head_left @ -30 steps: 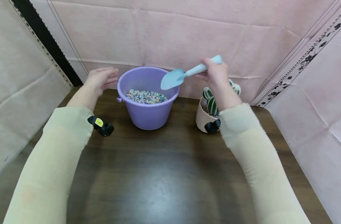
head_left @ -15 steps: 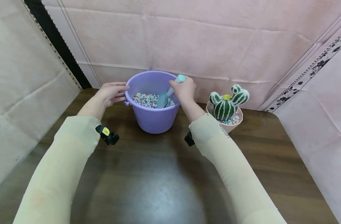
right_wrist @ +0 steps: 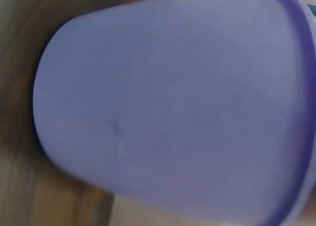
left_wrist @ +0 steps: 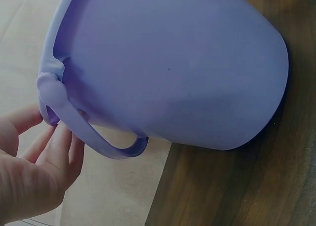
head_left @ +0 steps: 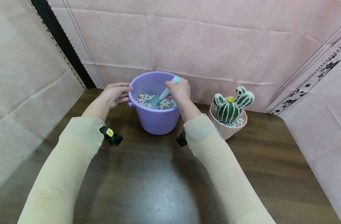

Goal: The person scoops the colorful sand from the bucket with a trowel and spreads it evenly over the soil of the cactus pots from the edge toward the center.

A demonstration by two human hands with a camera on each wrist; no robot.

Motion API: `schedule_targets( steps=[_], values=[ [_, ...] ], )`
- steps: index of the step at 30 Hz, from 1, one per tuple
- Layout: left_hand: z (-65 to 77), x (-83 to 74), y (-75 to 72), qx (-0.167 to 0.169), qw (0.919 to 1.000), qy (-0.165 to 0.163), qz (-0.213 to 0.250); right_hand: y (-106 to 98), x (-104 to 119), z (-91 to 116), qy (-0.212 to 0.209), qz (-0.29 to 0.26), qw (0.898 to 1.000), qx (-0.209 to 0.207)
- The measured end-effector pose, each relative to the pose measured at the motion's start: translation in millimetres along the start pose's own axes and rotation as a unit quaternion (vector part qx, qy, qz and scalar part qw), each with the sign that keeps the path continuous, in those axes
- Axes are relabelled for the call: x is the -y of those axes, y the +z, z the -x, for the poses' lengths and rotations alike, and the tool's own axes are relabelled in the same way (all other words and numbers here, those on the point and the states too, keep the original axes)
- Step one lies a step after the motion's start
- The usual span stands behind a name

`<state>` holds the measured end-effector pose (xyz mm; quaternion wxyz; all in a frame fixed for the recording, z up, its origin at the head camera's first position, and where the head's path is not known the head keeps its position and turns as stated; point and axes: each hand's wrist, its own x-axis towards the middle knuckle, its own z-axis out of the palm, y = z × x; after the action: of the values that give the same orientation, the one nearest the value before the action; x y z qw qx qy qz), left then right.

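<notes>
A purple bucket stands upright at the back of the table, partly filled with small pastel pieces. At its left side my left hand holds the rim, one fingertip over the edge. In the left wrist view the other fingers lie against the outside, behind the bucket's handle. My right hand, above the right rim, grips the handle of a light blue toy shovel. The shovel slants down, its blade tip in the pieces. In the right wrist view the bucket wall fills most of the picture.
Right of the bucket stands a pale pot with a knitted green cactus and pastel pieces around its base. Pale cloth hangs behind and at both sides of the dark wooden table.
My right hand has brought the shovel from above the right rim down into the bucket, its blade into the pieces. My left hand has come from beside the bucket to its rim.
</notes>
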<state>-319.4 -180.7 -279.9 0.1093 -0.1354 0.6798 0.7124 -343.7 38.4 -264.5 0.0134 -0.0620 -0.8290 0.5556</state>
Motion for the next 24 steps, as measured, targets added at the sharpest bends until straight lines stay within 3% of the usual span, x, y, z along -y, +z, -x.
schedule_targets(
  steps=[6,12,24],
  values=[
    [-0.1,2.5,2.2,-0.004,1.0000,0.000,0.001,10.1,-1.7,-2.9,0.017,-0.116,0.993,-0.023],
    [-1.1,1.1,2.6,-0.009,0.9999,0.009,-0.004,9.5,-0.5,-2.5,0.043,-0.218,0.975,-0.020],
    [-0.7,1.1,3.2,-0.022,0.9997,0.004,-0.012,5.5,1.6,3.2,0.080,-0.287,0.954,-0.035]
  ],
)
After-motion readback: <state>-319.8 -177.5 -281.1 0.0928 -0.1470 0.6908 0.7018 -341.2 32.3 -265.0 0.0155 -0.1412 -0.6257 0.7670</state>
